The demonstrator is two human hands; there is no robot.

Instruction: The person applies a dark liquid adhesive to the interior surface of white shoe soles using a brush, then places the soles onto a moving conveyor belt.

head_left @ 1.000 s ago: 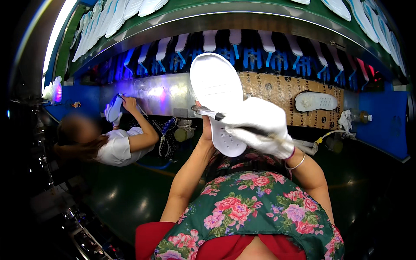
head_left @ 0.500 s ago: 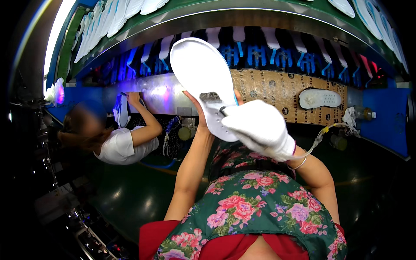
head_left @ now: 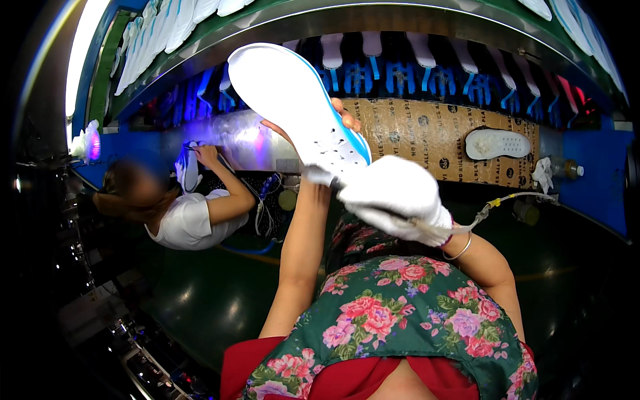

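Note:
A white shoe sole (head_left: 287, 93) with a blue edge is gripped from beneath by my left hand (head_left: 347, 118), whose fingers show at its right side. Most of that hand is hidden behind the sole. Small dark holes dot its heel end, which points toward me. My right hand (head_left: 393, 197), in a white knit glove, is closed around the dark handle of a brush (head_left: 320, 176). Its blurred bristles are at the sole's heel edge; whether they touch it I cannot tell. A thin clear hose (head_left: 481, 215) runs from beside the gloved wrist to the right.
Another white sole (head_left: 497, 144) lies on a cardboard sheet (head_left: 407, 133) on the bench. Beyond hang several insole-shaped pieces on blue holders (head_left: 427, 50), under a shelf of white soles. A bottle (head_left: 570, 169) and crumpled white cloth (head_left: 542, 172) sit right. A co-worker (head_left: 200, 217) works at left.
The sole has shifted up and left, and its blue side edge shows more. The brush has moved from the sole's middle down to the heel end.

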